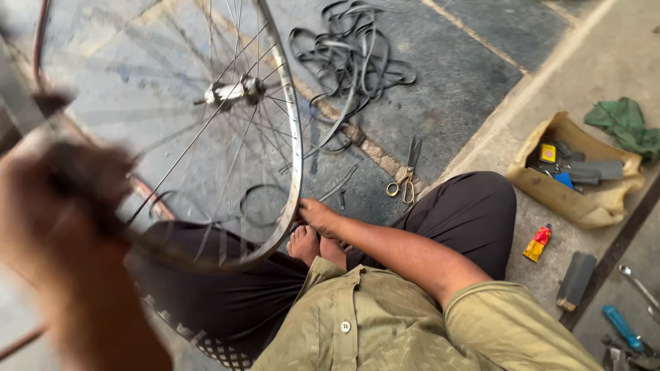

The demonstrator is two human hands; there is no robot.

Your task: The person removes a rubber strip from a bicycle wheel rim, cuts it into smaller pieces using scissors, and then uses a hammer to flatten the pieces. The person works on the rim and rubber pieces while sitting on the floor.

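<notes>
A spoked bicycle wheel [292,137] with a silver rim and a hub [234,91] stands tilted over my lap. My right hand [315,214] grips the rim at its lower right, just above my bare feet [306,244]. My left hand [65,206] is close to the camera and badly blurred. Its fingers seem wrapped around a dark part at the wheel's left edge. A reddish strip [40,41] runs along the wheel's left side.
A tangle of black rubber tubes [350,62] lies beyond the wheel, and scissors [404,180] lie by my knee. To the right are a cardboard box of small items [584,206], a green cloth [625,124], a small red-yellow tube [537,242], a dark block [576,280] and a blue-handled tool [622,326].
</notes>
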